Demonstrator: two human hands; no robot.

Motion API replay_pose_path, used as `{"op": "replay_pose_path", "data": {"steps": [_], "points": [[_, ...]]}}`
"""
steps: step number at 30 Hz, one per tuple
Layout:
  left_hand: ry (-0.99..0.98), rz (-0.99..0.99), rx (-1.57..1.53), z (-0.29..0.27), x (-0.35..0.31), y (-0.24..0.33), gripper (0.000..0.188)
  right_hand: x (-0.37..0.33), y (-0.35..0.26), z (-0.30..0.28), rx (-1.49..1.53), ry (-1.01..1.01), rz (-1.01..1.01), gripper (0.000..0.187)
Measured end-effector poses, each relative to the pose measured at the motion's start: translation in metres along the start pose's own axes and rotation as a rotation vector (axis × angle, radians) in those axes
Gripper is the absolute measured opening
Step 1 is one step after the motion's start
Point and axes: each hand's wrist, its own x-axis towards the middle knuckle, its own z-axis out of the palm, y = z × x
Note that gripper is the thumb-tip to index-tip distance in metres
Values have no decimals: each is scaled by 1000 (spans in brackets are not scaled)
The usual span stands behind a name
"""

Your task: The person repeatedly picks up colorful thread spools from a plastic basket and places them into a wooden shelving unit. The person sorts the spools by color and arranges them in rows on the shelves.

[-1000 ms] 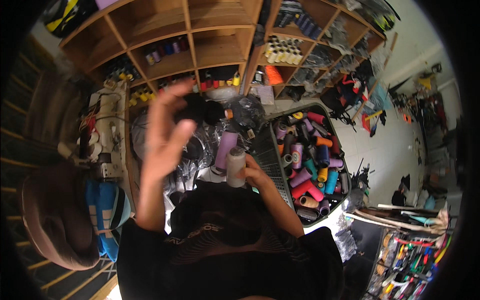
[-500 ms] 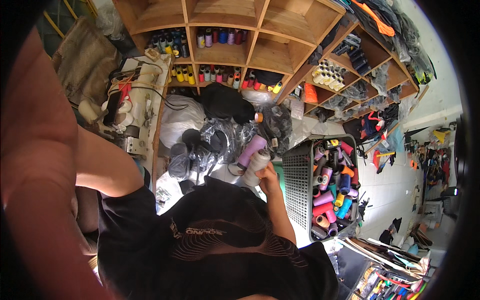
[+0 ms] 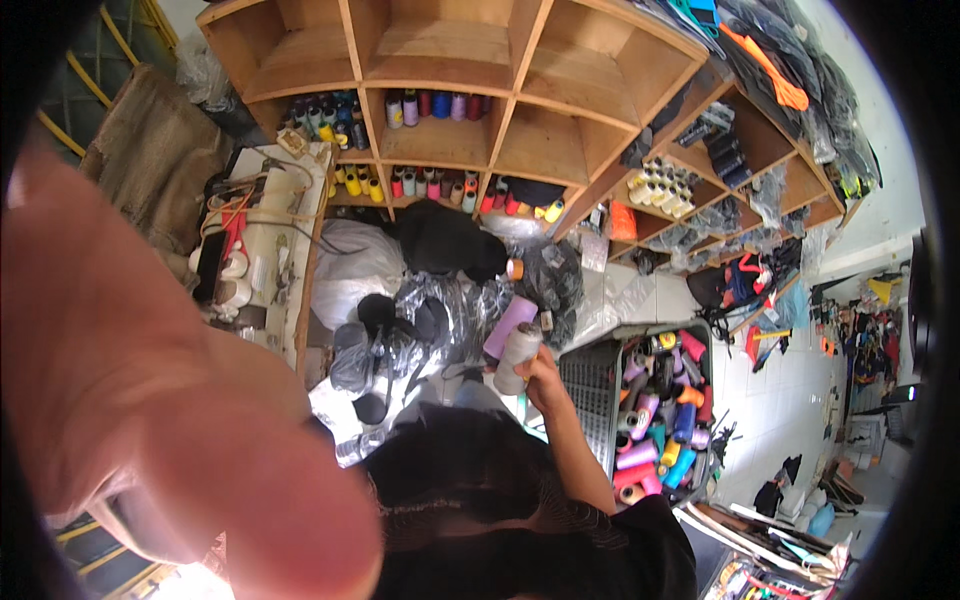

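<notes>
My right hand [image 3: 543, 383] is closed round a grey cone of thread [image 3: 516, 362], in front of my body. Just beyond it, a purple cone of thread [image 3: 510, 326] overlaps its upper end; whether my hand holds that one as well I cannot tell. My left hand [image 3: 250, 480] looms very large and blurred at the left, close to the camera, and how its fingers are set is not readable. To the right of my right hand stands a dark plastic basket [image 3: 588, 390] full of thread cones in many colours.
Wooden cubby shelves [image 3: 440, 65] with rows of thread cones rise at the back. A sewing machine [image 3: 265, 240] sits on a table at the left. Plastic-wrapped dark bundles [image 3: 455, 310] and a white sack [image 3: 355, 255] lie on the floor ahead.
The view has shifted, so the shelves sit lower in the picture. My left arm and hand have swung down across the lower left. The right hand still grips the grey cone.
</notes>
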Motion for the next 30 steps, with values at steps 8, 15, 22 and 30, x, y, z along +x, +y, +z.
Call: {"op": "replay_pose_path", "data": {"steps": [8,15,22,30], "points": [[-175,-1448,-289,123,-289,-51,42,121,4,-64,69,-196,-51,68],[-200,-1846,-881,203,-623,-48,46,293,117,-124,85,-398,8,74],[238,-1474,-406,222,-718,-165,51,427,169,-184,-202,-269,-516,64],[-224,-716,711,213,-729,-400,65,468,169,-189,-234,-147,-676,60]]}}
